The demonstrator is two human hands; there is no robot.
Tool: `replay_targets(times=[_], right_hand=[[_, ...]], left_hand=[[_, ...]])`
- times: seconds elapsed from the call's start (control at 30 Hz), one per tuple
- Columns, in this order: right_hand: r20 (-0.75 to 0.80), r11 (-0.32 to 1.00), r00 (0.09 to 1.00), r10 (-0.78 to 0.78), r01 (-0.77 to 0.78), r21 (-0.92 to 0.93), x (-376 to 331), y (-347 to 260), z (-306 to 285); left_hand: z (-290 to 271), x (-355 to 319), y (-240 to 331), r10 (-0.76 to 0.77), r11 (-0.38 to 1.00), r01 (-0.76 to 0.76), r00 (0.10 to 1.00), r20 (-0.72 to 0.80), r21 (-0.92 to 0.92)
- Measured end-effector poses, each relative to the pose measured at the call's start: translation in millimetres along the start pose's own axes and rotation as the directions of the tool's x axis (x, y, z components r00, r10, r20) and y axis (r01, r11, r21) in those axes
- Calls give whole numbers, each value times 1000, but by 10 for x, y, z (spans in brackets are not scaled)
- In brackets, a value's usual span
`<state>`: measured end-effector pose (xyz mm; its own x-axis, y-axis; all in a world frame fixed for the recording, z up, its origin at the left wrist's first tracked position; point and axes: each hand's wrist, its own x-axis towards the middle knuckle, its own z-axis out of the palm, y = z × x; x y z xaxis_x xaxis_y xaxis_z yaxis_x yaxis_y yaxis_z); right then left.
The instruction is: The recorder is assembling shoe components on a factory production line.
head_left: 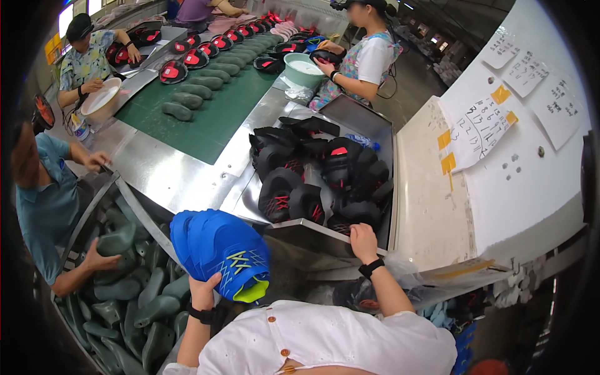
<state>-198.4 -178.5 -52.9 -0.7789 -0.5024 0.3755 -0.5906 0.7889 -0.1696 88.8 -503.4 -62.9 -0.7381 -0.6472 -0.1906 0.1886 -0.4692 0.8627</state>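
My left hand (204, 291) is closed on a stack of blue shoe uppers (215, 247), gripping it near its lower edge. The top upper has yellow-green lacing and a lime lining; how many are nested beneath it, I cannot tell. My right hand (364, 242) has its fingers curled over the front wall of a metal tray (306, 232). Inside that tray, just beyond the hand, lies a heap of black shoe uppers (281, 184) with red lacing. Part of my right fingers' grip is hidden behind the wall.
At the left, a co-worker's hand holds a green shoe last above a bin of green shoe lasts (156, 309). Beyond is a green-topped table (181, 134) with rows of lasts and black-red uppers. Other people work around it. A white panel (531, 181) with paper sheets stands right.
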Motion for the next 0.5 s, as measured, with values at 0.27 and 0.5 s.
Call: replay_targets(times=[0.27,0.5], right_hand=[[144,978,968,205,-210,17,9,-88,4],[156,969,959,235,-244,42,45,-116,-37]], left_hand=[[118,239,-95,53,998,-51,996,-74,28],[171,630,-63,76,997,-77,987,-140,-2]])
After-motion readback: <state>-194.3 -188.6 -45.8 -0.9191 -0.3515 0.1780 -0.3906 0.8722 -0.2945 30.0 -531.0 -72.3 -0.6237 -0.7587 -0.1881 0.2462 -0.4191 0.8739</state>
